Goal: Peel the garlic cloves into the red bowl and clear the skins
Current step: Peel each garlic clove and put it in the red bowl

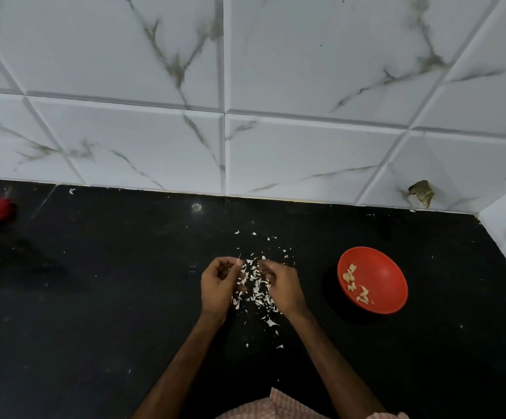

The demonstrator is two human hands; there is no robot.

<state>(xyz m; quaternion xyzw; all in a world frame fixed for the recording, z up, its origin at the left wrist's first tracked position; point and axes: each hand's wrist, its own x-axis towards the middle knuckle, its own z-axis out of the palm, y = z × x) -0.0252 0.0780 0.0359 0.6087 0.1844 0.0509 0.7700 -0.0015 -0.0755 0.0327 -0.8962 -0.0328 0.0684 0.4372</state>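
The left hand [218, 285] and the right hand [285, 287] sit over a heap of skins [254, 290] on the black table [94, 297]. Each hand has its fingers curled in, with the tips close together above the heap. They may be pinching a bit of garlic or skin, but it is too small to see, so I cannot tell what they hold.

The skins are thin, dry and very light. I think a puff of air would blow them away, and they may stick to fingers. It looks best to sweep them together with the side of a hand and scoop them up, not pick them one by one.

The bowl [393, 267] is red and stands to the right of the hands, apart from the heap. Peeled cloves [355, 282] lie in its left side. They look small, hard and a bit slippery, so pinch one at its ends.
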